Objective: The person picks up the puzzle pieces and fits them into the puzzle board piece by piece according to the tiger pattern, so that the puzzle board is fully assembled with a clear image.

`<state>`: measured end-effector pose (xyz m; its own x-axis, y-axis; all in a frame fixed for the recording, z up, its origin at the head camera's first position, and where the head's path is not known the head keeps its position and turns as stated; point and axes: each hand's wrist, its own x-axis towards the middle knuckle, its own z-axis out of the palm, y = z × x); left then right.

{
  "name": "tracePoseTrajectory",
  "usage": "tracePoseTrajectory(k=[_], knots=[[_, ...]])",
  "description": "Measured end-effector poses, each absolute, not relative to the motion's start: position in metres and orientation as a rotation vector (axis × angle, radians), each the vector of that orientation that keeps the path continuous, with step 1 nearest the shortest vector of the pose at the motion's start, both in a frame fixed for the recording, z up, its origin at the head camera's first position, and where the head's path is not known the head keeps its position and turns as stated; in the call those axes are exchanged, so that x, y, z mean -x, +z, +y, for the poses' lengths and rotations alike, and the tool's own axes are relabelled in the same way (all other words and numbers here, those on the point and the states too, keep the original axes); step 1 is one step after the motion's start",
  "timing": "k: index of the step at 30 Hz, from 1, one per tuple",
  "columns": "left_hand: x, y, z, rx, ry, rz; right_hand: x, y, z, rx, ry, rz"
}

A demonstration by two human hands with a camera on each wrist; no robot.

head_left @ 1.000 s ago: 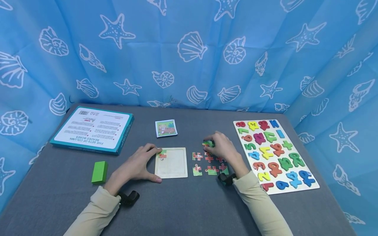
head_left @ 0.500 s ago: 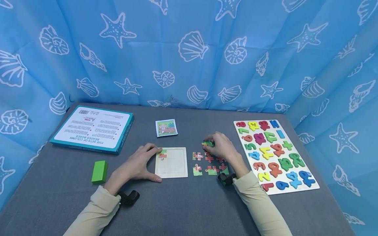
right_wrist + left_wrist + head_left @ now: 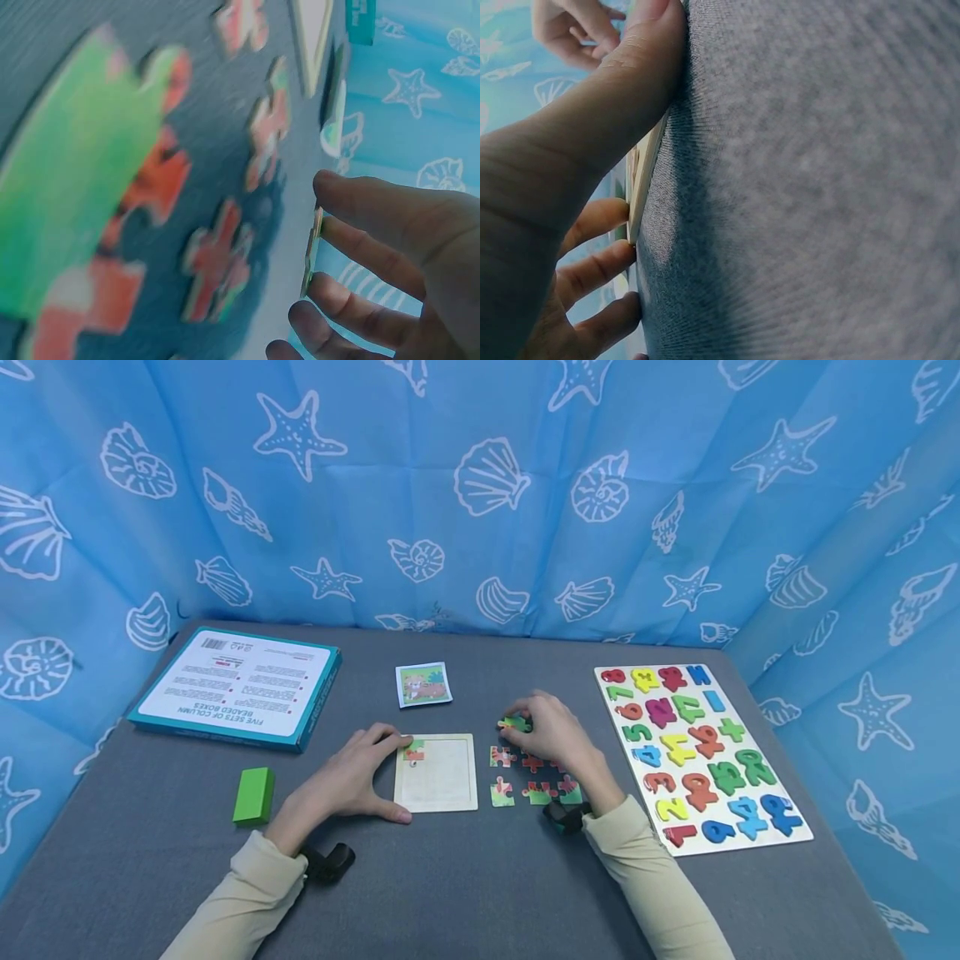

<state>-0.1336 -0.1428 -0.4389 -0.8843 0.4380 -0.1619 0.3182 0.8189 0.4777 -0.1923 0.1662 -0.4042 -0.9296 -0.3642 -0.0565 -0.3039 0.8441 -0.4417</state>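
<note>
In the head view my left hand (image 3: 352, 777) holds the left side of a square wooden puzzle tray (image 3: 461, 777), thumb at the near corner and index finger at the far one. A green-and-orange puzzle piece (image 3: 414, 750) lies in the tray's upper left corner. My right hand (image 3: 553, 731) pinches a green jigsaw piece (image 3: 513, 724) between thumb and fingers, just above the table; the right wrist view shows this jigsaw piece (image 3: 312, 251) edge-on. Several loose puzzle pieces (image 3: 502, 792) lie in rows under and before the right hand, which partly hides some.
A small picture card (image 3: 423, 685) lies behind the tray. At the left are a flat teal-and-white box (image 3: 236, 685) and a green block (image 3: 253, 797). To the right is a white board of coloured numbers and signs (image 3: 701, 756). A blue shell-print curtain (image 3: 487, 552) hangs behind.
My right hand has shifted slightly left with the green jigsaw piece, which now shows more fully. My left hand and the tray have stayed put.
</note>
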Motion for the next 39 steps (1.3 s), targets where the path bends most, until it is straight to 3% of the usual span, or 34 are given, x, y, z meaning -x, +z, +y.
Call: tracePoseTrajectory(k=[39], knots=[[0.136, -0.440, -0.145, -0.590, 0.662, 2.717, 0.175, -0.406, 0.079, 0.773, -0.614, 2.731]])
